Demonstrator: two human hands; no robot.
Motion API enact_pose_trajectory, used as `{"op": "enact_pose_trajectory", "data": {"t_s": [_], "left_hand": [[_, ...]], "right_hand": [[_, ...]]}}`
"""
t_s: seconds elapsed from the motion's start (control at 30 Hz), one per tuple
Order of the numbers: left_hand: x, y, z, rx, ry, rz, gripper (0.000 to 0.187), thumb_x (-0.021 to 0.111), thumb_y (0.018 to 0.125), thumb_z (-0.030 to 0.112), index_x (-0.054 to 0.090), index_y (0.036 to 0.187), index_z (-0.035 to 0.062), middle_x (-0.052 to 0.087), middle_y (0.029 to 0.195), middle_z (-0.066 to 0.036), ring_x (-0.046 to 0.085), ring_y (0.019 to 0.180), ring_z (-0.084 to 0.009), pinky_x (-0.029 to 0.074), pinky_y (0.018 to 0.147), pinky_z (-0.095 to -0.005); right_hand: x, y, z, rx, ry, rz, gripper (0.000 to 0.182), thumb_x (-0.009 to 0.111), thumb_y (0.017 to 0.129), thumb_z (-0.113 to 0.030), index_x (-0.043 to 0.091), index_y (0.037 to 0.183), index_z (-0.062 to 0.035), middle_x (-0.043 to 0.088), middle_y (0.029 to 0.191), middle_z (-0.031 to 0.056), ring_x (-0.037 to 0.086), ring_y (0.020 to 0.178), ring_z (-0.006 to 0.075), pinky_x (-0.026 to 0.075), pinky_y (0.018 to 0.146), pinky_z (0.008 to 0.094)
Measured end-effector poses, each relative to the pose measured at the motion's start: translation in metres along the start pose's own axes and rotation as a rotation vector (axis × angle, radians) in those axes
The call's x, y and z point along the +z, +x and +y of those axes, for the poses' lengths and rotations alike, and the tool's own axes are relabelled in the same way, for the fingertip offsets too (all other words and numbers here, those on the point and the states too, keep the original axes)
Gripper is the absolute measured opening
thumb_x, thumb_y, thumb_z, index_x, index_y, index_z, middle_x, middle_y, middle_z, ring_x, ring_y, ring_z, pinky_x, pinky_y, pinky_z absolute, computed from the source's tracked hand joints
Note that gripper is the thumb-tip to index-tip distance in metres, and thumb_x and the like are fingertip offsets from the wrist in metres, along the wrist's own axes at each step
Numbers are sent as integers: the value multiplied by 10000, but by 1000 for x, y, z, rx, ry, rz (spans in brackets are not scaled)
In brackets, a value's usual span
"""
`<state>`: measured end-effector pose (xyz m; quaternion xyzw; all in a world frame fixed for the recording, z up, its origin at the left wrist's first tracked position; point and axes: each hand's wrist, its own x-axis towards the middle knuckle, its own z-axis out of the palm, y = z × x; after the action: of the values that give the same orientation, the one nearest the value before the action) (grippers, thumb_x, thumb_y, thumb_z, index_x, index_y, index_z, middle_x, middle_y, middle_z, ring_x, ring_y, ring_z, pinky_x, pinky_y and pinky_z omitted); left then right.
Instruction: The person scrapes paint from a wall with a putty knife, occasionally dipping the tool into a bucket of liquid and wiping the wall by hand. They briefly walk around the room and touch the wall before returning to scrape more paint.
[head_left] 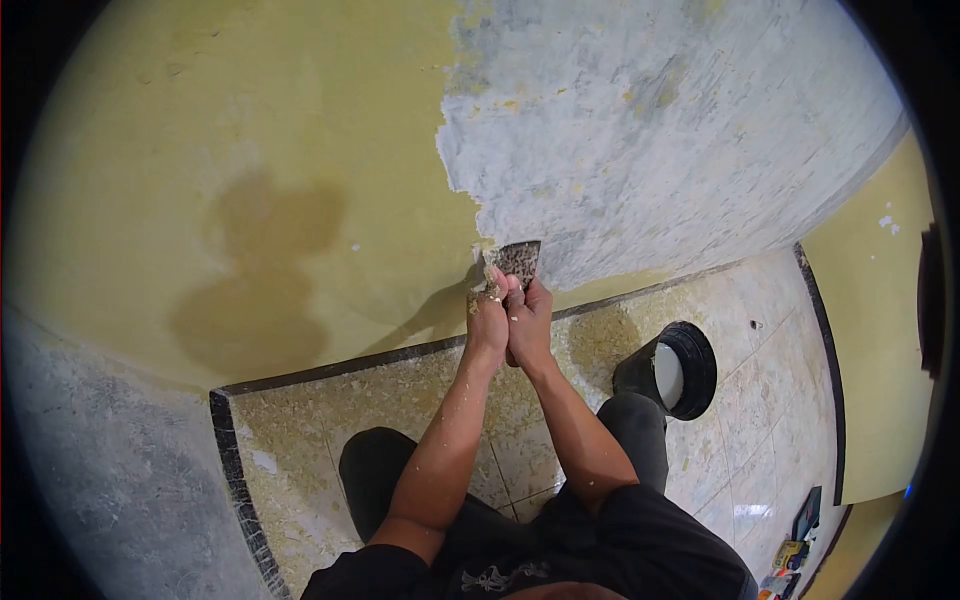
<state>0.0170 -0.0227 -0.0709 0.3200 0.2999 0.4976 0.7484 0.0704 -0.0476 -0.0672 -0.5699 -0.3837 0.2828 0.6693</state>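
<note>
A scraper (pixel 520 260) with a wide, speckled metal blade is held up at the wall, close to the ragged edge where yellow paint (pixel 330 130) meets the bare whitish surface (pixel 620 150). My right hand (pixel 529 312) is wrapped round its handle, whose end shows below the hand. Against it on the left is my left hand (pixel 486 315), its fingers bent by the scraper. Crumpled paint flakes (pixel 487 275) lie on and between the left fingers; whether those fingers also grip the handle is hidden.
A black bucket (pixel 703 370) with whitish liquid stands on the tiled floor, right of my knee. Paint chips litter the tiles (pixel 400 395) along the dark skirting (pixel 350 368). Several small items (pixel 790 555) lie at the lower right. A grey wall (pixel 110 470) rises at the left.
</note>
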Motion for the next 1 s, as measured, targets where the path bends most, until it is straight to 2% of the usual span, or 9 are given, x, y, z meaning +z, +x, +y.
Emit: {"op": "enact_pose_trajectory", "data": {"t_s": [0.03,0.1,0.37,0.6,0.7,0.77,0.83,0.93,1.0], "left_hand": [[-6,1,-9,-14,28,-6,305,511,967,330,600,1059,53,592,1001,-14,529,929,-125,431,857,-299],[1,-5,2,-51,27,10,301,504,971,336,595,1049,61,581,1004,-6,513,929,-117,419,864,-296],[4,-1,1,-38,21,-39,328,419,1005,335,567,915,56,564,930,-13,490,876,-115,423,829,-310],[11,-4,11,-4,34,-11,238,485,982,275,472,825,96,554,907,-15,513,879,-127,425,847,-312],[18,-6,22,-19,18,-8,235,473,985,276,512,864,79,591,951,-40,546,908,-152,437,855,-312],[16,0,33,15,-11,-68,362,447,992,326,587,1077,2,615,1034,-62,543,942,-150,439,862,-325],[14,3,27,11,-47,-14,381,479,977,360,599,1052,6,623,998,-57,553,904,-148,454,832,-315],[8,4,6,59,0,24,383,508,957,401,601,889,36,595,851,-9,538,795,-133,459,740,-301],[-2,4,-9,37,23,14,351,498,966,369,593,997,33,599,951,-28,545,873,-141,454,799,-308]], "right_hand": [[-1,-2,6,4,30,5,174,475,956,-78,607,1001,25,650,873,50,541,771,103,456,690,274],[-2,-2,8,6,-9,7,172,474,953,-68,608,1007,26,653,880,54,544,774,106,458,695,275],[-8,1,-5,40,-89,-3,166,480,946,-49,607,1018,29,658,896,63,550,789,110,459,716,277],[-8,4,-1,63,1,-3,177,499,954,-101,609,1007,26,660,883,79,553,783,117,461,706,288],[-1,7,-18,-50,-100,16,209,512,950,-163,606,1002,16,650,840,108,561,750,157,460,697,309],[3,12,-21,-149,-161,29,231,519,946,-197,605,1001,10,641,816,125,564,732,182,459,693,321],[6,14,-24,-139,-102,-2,272,527,935,-247,597,1004,6,617,803,160,569,730,224,456,691,340],[0,4,-8,-147,-132,35,215,516,939,-177,603,1007,8,639,829,129,565,746,187,461,705,327],[0,3,7,-22,-16,40,167,500,930,-83,612,1002,19,652,839,103,558,750,144,464,710,301]]}}
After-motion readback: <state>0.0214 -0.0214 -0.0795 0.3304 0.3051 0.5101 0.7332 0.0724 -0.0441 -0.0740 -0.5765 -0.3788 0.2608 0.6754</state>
